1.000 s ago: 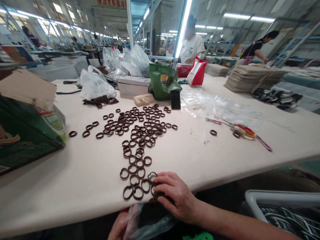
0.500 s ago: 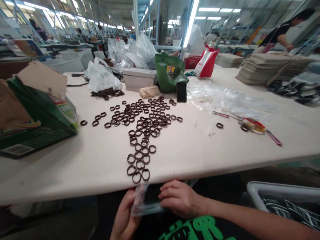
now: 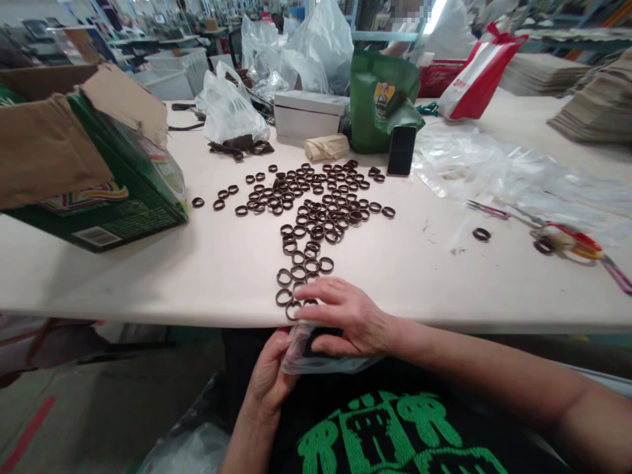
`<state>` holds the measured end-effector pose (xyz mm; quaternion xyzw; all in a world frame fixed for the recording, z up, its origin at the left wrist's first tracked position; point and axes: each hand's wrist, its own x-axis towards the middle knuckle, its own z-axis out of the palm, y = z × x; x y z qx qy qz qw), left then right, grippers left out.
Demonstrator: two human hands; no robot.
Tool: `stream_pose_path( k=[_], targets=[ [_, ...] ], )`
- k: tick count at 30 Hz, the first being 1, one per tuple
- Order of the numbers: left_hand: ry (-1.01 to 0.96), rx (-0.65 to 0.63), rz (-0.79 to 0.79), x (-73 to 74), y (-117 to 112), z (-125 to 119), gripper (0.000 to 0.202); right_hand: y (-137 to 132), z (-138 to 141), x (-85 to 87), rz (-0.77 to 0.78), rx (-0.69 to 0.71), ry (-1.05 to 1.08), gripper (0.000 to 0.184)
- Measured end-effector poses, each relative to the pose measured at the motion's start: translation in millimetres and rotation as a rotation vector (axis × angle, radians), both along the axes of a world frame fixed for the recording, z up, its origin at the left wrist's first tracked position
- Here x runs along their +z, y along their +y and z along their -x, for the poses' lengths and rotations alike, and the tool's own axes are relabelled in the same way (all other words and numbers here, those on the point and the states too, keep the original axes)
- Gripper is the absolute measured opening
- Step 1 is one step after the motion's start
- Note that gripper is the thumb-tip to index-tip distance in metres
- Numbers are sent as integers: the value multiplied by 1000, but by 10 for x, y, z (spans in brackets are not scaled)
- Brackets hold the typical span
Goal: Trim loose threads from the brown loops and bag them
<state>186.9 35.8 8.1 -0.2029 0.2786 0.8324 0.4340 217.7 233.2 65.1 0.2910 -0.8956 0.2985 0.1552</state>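
At your cream workshop tabletop (image 3: 434, 280), left fingers (image 3: 277, 343) clamp a clear plastic bag (image 3: 320, 364); right fingers (image 3: 323, 289) spread over brown rings (image 3: 317, 233).

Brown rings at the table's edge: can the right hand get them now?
Probably yes: the right hand is at the rings, and the plastic bag in the left hand sits lower, leaving the way free.

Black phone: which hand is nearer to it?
Right. The right hand is over rings, short of the phone; the left hand is farther back, holding the plastic bag.
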Motion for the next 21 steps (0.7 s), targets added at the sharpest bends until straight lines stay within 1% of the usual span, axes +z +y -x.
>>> stream_pose_path(
  k=[2, 4, 5, 7, 9, 11, 13, 17, 19, 21],
  targets=[
    [0, 21, 12, -27, -6, -3, 20, -90, 356, 7, -120, -54, -21, 49],
    [0, 24, 28, -56, -21, -5, 26, -161, 614, -48, -229, -67, -60, 50],
    [-1, 19, 32, -67, -30, -6, 29, -182, 685, -80, -261, -59, -80, 46],
    [5, 14, 30, -79, -44, -7, 33, -183, 704, -123, -278, -30, -106, 38],
    [18, 16, 11, -76, -48, -8, 31, -142, 590, -132, -265, -17, -115, 29],
    [33, 9, -15, -62, -45, -10, 29, -79, 404, -125, -241, -10, -119, 21],
    [33, -9, -35, -43, -37, -11, 31, -18, 200, -134, -213, -16, -125, 17],
    [19, -23, -39, -4, -24, -10, 34, 36, -147, -224, -188, -38, -90, 24],
    [19, -21, -28, 10, -20, -9, 32, 26, -275, -268, -183, -37, -57, 30],
    [25, -33, -25, 16, -19, -11, 29, 8, -371, -292, -181, -31, -29, 31]
  ],
)
